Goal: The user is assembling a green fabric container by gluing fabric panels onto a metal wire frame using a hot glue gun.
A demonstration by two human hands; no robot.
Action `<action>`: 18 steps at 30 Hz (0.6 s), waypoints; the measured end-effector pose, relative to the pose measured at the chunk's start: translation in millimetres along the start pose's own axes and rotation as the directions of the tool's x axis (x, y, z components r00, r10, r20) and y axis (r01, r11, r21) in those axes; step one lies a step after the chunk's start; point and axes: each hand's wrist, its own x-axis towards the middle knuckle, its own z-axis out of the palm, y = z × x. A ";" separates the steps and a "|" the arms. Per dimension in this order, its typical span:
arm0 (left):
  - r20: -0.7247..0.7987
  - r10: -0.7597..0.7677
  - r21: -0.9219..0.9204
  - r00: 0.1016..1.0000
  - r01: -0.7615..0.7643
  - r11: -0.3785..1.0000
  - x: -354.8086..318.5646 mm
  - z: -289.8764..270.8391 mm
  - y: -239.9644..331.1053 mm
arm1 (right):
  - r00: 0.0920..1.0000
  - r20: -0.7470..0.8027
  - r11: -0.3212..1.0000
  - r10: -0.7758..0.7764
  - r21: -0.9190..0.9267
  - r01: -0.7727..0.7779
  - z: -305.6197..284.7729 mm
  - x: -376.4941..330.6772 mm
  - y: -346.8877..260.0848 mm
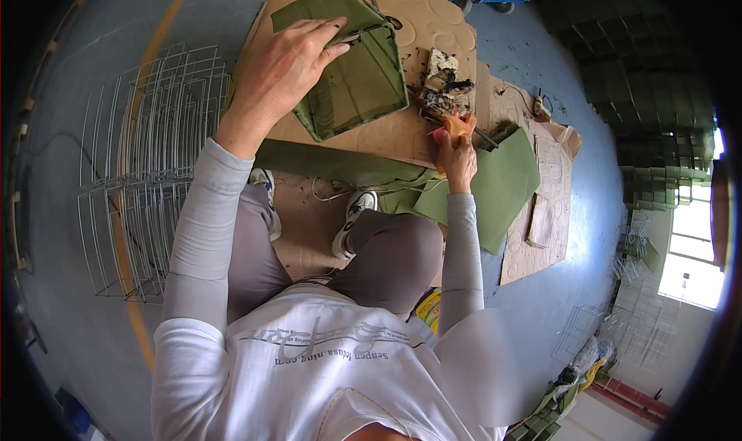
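A green fabric box with a wire-like edge (pixel 359 93) stands tilted on the cardboard-covered work surface (pixel 433 23). My left hand (pixel 297 62) grips its upper rim, thumb apart from the fingers, with dark smudges on a fingertip. Farther right, my right hand (pixel 457 159) is closed round something orange (pixel 457 126), partly hidden by the fingers, so its kind is unclear. Its far end meets a black-smeared pile (pixel 440 101) beside a pale speckled block (pixel 442 61). Near the box's far corner lies a pair of scissors (pixel 393 22), partly covered.
Wire frames (pixel 154 186) are stacked on the floor at the left. Green fabric sheets (pixel 498 186) lie by my right forearm, near a flat cardboard piece (pixel 553 201). Stacked green boxes (pixel 649 93) line the far right. My shoes (pixel 359 209) are below the work surface.
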 end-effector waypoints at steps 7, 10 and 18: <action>0.111 -0.077 -0.019 0.991 0.080 0.997 16.3 -10.1 -0.3 | 0.947 -0.294 0.966 -0.129 0.179 0.187 -15.0 1.8 33.6; 0.090 -0.115 -0.010 0.989 0.116 0.993 13.3 -6.2 -2.2 | 0.998 0.049 0.938 -0.036 0.346 0.016 -19.8 1.5 3.8; 0.005 -0.085 0.043 0.996 0.085 0.995 7.3 -1.7 3.5 | 0.990 0.124 0.936 -0.073 0.351 0.025 -2.9 7.3 -19.3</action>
